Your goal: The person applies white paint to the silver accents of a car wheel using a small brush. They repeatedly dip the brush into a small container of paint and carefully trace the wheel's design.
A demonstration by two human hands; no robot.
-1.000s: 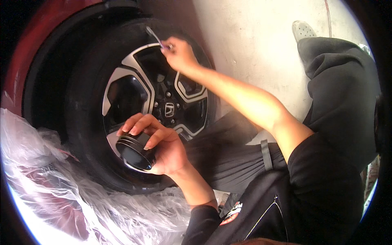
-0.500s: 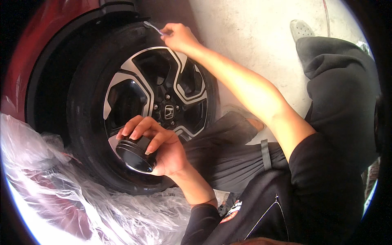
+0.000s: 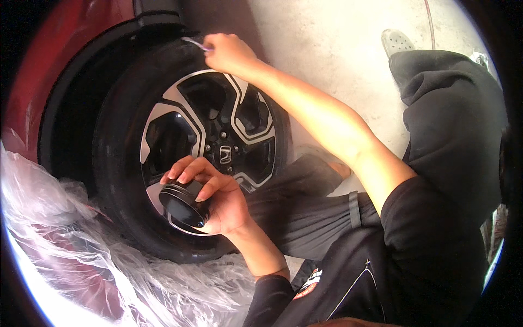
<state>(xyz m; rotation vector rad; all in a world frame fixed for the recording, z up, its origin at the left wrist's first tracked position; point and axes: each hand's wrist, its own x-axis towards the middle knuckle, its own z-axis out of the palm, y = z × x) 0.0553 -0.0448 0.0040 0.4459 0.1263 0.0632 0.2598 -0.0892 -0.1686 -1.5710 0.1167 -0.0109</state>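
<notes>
Fingers curled round its rim, my left hand [image 3: 218, 193] grips a round black tub [image 3: 182, 204] in front of the wheel's lower left part. The tub is tilted, and its glossy dark face points down toward me. My right hand [image 3: 229, 53] is closed on a thin, pale-handled brush [image 3: 193, 43], which looks like a toothbrush. Its light head is at the upper part of the black tire [image 3: 117, 141], just below the wheel arch; whether it touches the rubber I cannot tell. A black and silver alloy rim [image 3: 242, 82] fills the middle of the tire.
Dark trim lines the wheel arch [image 3: 71, 92] of a red car body [image 3: 60, 49]. Crumpled clear plastic sheeting [image 3: 125, 267] hangs at the lower left. My bent legs in dark trousers [image 3: 452, 131] and a grey clog [image 3: 396, 42] rest on the pale floor [image 3: 321, 49].
My right hand has moved slightly left and down with the brush along the tire's top. My left hand still holds the tub in nearly the same place.
</notes>
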